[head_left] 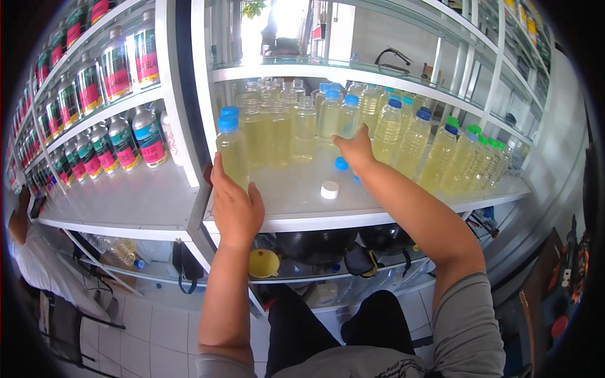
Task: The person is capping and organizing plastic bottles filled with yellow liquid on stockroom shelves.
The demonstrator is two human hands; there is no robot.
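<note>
My left hand [237, 208] is at the front left of a white shelf [288, 193], fingers straight and thumb apart. It stands around the lower part of a clear plastic bottle [231, 151] with a blue cap and pale yellow liquid; firm contact does not show. Further back, my right hand [354, 147] reaches in, thumb and a finger spread to either side of a blue-capped bottle [349, 115]. Whether it grips that bottle is unclear. Below this hand lie a loose blue cap [341, 163] and a white cap [329, 190]. Several uncapped bottles [279, 134] stand between my hands.
Bottles with dark blue caps [412, 141] and green caps [472, 163] line the right side. Labelled metal bottles [149, 137] fill the left shelves. A glass shelf with a white edge [331, 73] runs overhead. Below are a yellow funnel [263, 263] and black helmets [316, 245]. A person [52, 271] is at far left.
</note>
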